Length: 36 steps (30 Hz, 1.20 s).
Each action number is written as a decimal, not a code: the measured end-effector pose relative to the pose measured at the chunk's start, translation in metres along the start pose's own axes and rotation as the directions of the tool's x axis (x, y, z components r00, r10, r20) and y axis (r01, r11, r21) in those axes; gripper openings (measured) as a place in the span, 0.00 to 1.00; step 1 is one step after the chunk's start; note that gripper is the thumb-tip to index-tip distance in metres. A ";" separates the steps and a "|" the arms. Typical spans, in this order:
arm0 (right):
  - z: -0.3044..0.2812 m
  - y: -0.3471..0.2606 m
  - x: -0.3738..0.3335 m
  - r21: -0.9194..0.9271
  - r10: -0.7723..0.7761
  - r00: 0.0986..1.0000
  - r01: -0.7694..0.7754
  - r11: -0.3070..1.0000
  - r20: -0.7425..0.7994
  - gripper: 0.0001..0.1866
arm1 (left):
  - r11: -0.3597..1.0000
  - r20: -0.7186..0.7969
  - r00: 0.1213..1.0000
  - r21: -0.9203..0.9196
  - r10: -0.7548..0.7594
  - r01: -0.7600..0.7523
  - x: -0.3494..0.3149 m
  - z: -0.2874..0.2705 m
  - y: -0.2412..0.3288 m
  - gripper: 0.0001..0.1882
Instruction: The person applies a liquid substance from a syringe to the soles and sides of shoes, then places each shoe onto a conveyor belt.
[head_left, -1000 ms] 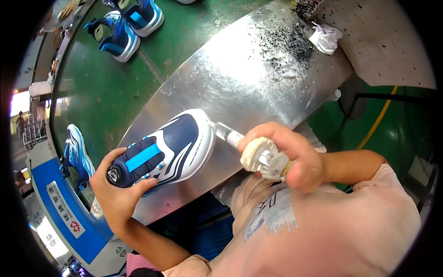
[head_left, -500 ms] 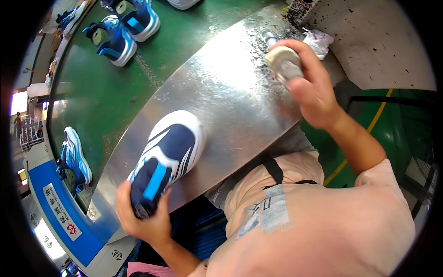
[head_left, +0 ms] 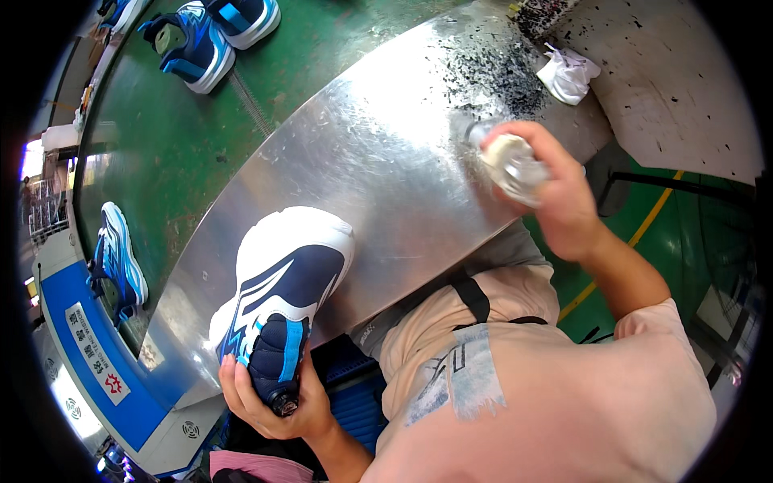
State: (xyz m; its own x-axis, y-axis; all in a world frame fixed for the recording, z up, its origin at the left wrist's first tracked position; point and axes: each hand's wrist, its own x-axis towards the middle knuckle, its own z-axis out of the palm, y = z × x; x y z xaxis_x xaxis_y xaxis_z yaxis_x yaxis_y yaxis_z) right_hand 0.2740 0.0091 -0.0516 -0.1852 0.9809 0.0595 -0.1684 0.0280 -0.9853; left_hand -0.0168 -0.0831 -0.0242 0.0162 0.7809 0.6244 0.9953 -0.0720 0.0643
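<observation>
My left hand [head_left: 278, 406] is closed around the ankle end of a navy, white and light-blue sneaker [head_left: 298, 278]. The shoe is tipped on its side above the metal tabletop, its white toe pointing away from me and its sole edge partly showing. In the air over the right part of the table, my right hand [head_left: 564, 197] grips a small tool with a cream-coloured round part and a clear or shiny tip [head_left: 515, 165]. Motion smears this tool, so its exact kind cannot be made out. Tool and shoe are well apart.
The shiny metal tabletop [head_left: 386, 169] carries black crumbs [head_left: 499, 76] at its far end, beside a crumpled white cloth [head_left: 568, 74]. Beyond its curved edge runs a green surface [head_left: 177, 153] with matching sneakers [head_left: 193, 52] on it. A blue panel [head_left: 76, 294] stands at left.
The sneaker has rolled in my left hand, showing more of its side and sole edge. My right hand has come nearer with the tool, away from the crumbs. The view has shifted slightly.
</observation>
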 end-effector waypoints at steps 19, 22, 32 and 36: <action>0.016 -0.029 0.006 0.649 0.169 0.908 -0.395 0.651 0.384 0.46 | 0.999 -0.007 1.000 0.027 -0.020 0.020 0.002 -0.008 0.030 0.35; 0.019 -0.044 0.012 0.463 0.325 0.884 -0.455 0.760 0.336 0.49 | 0.999 -0.001 1.000 0.026 -0.025 0.025 0.002 -0.009 0.031 0.35; 0.010 -0.033 -0.015 0.355 0.172 0.878 -0.350 0.867 0.447 0.49 | 0.999 0.033 0.998 0.012 -0.052 0.052 0.007 -0.014 0.035 0.35; 0.006 -0.016 -0.024 0.367 0.060 0.874 -0.264 0.892 0.482 0.50 | 0.997 0.053 0.996 -0.019 -0.073 0.074 0.010 -0.015 0.036 0.35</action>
State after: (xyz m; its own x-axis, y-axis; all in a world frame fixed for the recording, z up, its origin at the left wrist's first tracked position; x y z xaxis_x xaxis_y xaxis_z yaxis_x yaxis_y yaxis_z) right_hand 0.2753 -0.0155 -0.0365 -0.6387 0.7662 0.0703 -0.4570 -0.3044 -0.8358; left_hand 0.0174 -0.0873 -0.0046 -0.0510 0.8159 0.5759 0.9918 -0.0261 0.1248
